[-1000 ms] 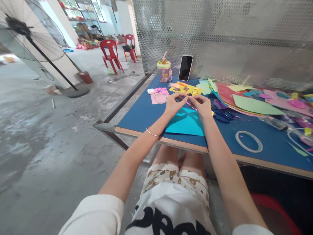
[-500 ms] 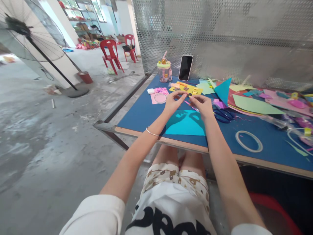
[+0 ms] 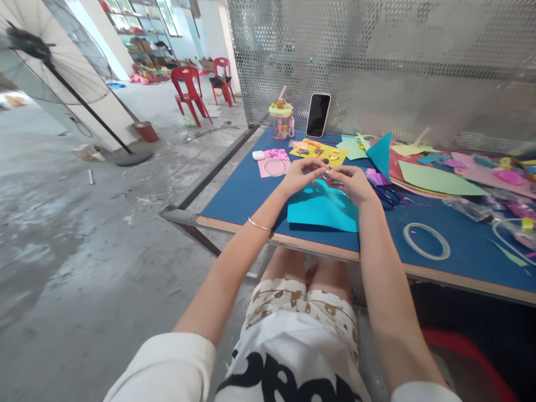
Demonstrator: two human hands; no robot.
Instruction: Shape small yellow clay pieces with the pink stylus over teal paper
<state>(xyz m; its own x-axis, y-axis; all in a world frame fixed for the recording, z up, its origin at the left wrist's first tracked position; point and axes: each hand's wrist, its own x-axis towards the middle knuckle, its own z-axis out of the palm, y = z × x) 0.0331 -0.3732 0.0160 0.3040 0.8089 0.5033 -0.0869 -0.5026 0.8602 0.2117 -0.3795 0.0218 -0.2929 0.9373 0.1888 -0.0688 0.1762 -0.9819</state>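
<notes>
My left hand [image 3: 305,173] and my right hand [image 3: 349,183] meet above a bright blue sheet of paper [image 3: 320,215], thumbs and forefingers pinched together. Between the fingertips shows a tiny yellowish spot, too small to name. Beneath both hands the blue sheet lies at the table's front, its near edge slightly raised and its far part hidden. Just behind the fingertips, a yellow card [image 3: 307,146] carries several small shaped pieces. A dark round piece [image 3: 325,161] sits near the card's front edge. A pink square of paper [image 3: 264,170] with a clear ring is left of my left hand.
Dark-handled scissors [image 3: 387,196] lie right of my right hand. Farther right are a roll of clear tape [image 3: 426,242] and heaped coloured paper [image 3: 439,177]. A phone [image 3: 318,115] and a lidded cup [image 3: 281,120] stand at the back, before a perforated metal panel [image 3: 377,67].
Both hands have come slightly lower and nearer, and my right hand has shifted right. The blue sheet has slid a little to the right, and its near edge has lifted.
</notes>
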